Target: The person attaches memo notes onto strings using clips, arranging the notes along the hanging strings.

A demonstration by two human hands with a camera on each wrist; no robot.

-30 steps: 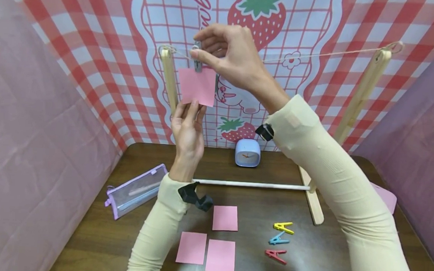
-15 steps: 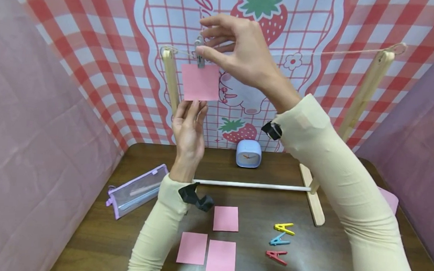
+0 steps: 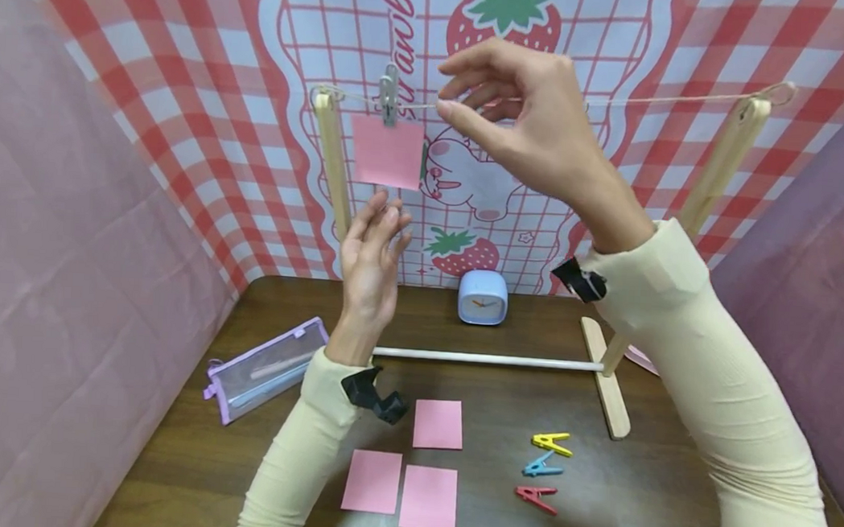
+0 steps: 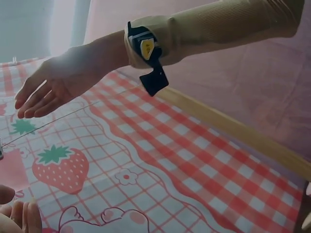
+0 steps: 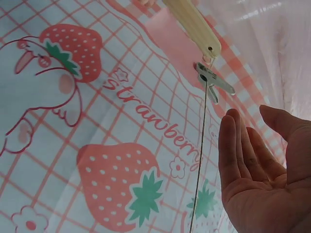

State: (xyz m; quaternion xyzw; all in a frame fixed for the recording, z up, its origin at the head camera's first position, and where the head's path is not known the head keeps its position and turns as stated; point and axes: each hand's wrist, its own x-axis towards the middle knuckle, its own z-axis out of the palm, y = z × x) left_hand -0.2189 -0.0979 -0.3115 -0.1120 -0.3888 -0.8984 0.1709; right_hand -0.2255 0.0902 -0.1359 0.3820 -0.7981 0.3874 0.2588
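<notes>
A pink square paper note (image 3: 388,157) hangs from a thin string (image 3: 679,99), held by a grey clothespin (image 3: 389,92) near the left post. In the right wrist view that same clothespin (image 5: 210,77) bites the note's edge at the string. My left hand (image 3: 371,272) is just below the note, fingers loosely bent, holding nothing. To the right of the clothespin is my right hand (image 3: 528,117), apart from it, with thumb and fingers spread and nothing between them. On the table lie yellow (image 3: 551,442), blue (image 3: 542,466) and red (image 3: 537,498) clothespins.
Three pink notes (image 3: 428,499) lie at the front middle of the table. Two wooden posts (image 3: 726,157) carry the string, with a white rod (image 3: 489,359) between their feet. A clear purple-edged pencil case (image 3: 266,369) lies left; a blue clock (image 3: 483,297) stands behind.
My right hand has let go of the grey clothespin and moved right. My left hand has released the note's lower edge and sits slightly below it. The note stays hanging.
</notes>
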